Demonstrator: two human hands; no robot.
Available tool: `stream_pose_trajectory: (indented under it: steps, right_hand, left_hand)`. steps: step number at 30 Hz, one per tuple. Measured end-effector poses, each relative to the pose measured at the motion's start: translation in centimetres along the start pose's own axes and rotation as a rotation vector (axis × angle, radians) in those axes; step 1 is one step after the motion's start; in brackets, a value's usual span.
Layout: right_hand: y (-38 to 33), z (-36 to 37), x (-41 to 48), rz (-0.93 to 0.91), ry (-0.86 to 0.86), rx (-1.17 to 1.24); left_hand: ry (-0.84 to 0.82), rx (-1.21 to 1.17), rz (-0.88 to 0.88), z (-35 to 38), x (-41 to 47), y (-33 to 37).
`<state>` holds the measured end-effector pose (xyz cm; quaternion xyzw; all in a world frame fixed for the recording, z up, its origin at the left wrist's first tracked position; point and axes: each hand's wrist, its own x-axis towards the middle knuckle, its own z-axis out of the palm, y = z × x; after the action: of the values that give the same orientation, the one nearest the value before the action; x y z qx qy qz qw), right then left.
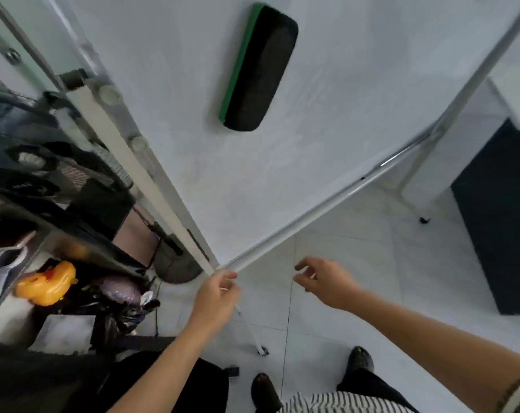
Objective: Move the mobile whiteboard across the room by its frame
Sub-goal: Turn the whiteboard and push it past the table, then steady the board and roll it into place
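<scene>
The mobile whiteboard (pixel 211 174) fills the upper middle of the head view, its white face tilted and close to me. A silver frame rail (pixel 312 216) runs along its lower edge, from the near corner up to the right. My left hand (pixel 215 296) is closed on that near corner of the frame. My right hand (pixel 324 281) hovers just below the rail, fingers curled and apart, touching nothing. A black eraser with a green back (pixel 258 67) sticks to the board face. A white leg with a caster (pixel 260 348) drops below my left hand.
Dark clutter, a black office chair (pixel 74 186) and a yellow duck toy (pixel 46 283) crowd the left. A dark cabinet (pixel 500 222) stands at right, with another caster (pixel 425 219) near it. White floor tiles (pixel 357 263) lie ahead; my two feet show below.
</scene>
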<state>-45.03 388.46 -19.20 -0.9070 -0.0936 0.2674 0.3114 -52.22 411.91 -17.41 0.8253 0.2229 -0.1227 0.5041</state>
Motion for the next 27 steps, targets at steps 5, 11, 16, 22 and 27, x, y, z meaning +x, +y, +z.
stream_pose_trajectory:
  steps: [5, 11, 16, 22, 27]
  right_hand:
    - [9.4, -3.2, -6.4, 0.191, 0.095, 0.203]
    - [19.8, -9.4, -12.4, 0.350, 0.255, 0.375]
    - [28.7, -16.3, -15.1, 0.452, 0.379, 0.374]
    - [34.6, -24.3, -12.4, 0.487, 0.483, 0.430]
    - [36.4, -31.0, -5.2, 0.436, 0.523, 0.461]
  left_hand:
    - [-0.389, 0.189, -0.010, 6.8, 0.2, 2.2]
    - [-0.420, 0.219, -0.013, 16.8, 0.9, 7.9]
    - [-0.488, 0.185, 0.022, 26.5, 2.1, 14.3]
    - [-0.526, 0.152, 0.162, 32.4, 5.9, 23.8]
    - [-0.447, 0.187, 0.280, 35.3, 12.7, 30.2]
